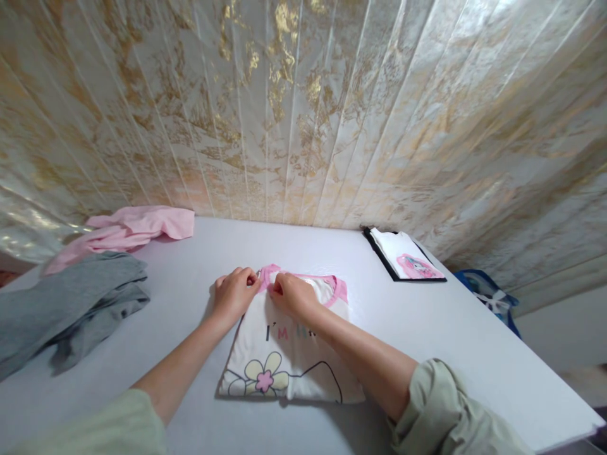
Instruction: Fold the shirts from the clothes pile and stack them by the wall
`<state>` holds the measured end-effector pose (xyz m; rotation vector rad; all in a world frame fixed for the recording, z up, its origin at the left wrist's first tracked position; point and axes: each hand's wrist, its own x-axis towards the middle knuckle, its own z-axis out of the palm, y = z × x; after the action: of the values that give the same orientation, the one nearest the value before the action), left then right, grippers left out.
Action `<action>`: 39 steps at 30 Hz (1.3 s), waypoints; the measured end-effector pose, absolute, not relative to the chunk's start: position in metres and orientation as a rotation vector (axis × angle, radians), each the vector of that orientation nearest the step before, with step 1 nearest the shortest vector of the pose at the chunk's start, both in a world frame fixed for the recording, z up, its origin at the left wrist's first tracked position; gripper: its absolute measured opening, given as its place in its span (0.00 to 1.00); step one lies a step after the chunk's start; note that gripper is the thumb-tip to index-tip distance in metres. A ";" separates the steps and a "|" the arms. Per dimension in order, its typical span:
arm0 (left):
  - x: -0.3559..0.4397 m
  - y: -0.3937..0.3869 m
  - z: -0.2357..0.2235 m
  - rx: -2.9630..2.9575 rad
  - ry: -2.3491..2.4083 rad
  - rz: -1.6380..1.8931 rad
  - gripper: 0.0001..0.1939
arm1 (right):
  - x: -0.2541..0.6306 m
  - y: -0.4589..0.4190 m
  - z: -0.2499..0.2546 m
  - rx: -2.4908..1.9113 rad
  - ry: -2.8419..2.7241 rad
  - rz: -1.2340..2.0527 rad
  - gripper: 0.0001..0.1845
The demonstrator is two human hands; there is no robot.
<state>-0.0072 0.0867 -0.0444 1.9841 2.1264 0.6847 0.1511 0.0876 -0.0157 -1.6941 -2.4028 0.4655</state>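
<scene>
A white T-shirt (303, 363) with pink trim lies folded on the table in front of me, its flower print and dark and coloured letters facing up. My left hand (236, 292) pinches the pink cloth at the shirt's upper left corner. Just right of it, my right hand (294, 296) is closed at the left side of the neckline, fingertips on the fabric. My right forearm crosses over the shirt and covers part of the lettering. The pink neckband shows to the right of that hand.
A grey garment (90, 297) and a pink garment (142, 224) lie loosely at the left of the white table (265, 243). Folded white clothing (398, 249) rests on a black item (386, 262) at the back right. Beyond the right edge is a blue bag (493, 297). A gold-patterned curtain (294, 126) hangs behind.
</scene>
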 end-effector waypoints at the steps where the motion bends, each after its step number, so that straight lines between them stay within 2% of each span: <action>1: -0.007 0.086 -0.045 2.009 2.128 0.679 0.08 | 0.151 0.084 -0.016 -1.685 -2.407 0.409 0.10; 4: -0.008 0.086 -0.046 2.040 2.129 0.677 0.08 | 0.170 0.083 -0.009 -1.652 -2.397 0.309 0.08; 8: -0.014 0.090 -0.051 1.966 2.106 0.745 0.09 | 0.242 0.089 0.004 -1.722 -2.156 0.259 0.08; 14: -0.009 0.092 -0.042 1.897 2.001 0.862 0.10 | 0.329 0.091 -0.019 -1.916 -1.814 0.400 0.08; 17: 0.017 0.090 -0.022 2.089 1.830 0.788 0.12 | 0.330 0.089 -0.036 -1.916 -1.777 0.487 0.10; 22: 0.089 0.105 0.005 2.215 1.577 0.435 0.14 | 0.319 0.090 -0.044 -1.924 -1.755 0.490 0.13; 28: 0.161 0.134 -0.003 2.190 1.630 0.280 0.13 | 0.316 0.085 -0.045 -1.935 -1.768 0.400 0.12; 39: 0.166 0.137 -0.014 2.248 1.726 0.288 0.09 | 0.311 0.084 -0.046 -1.948 -1.867 0.282 0.11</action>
<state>0.1660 0.1373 -0.0144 2.2481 1.7257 0.2882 0.3114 0.0840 -0.0462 -1.9481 -1.8674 0.2823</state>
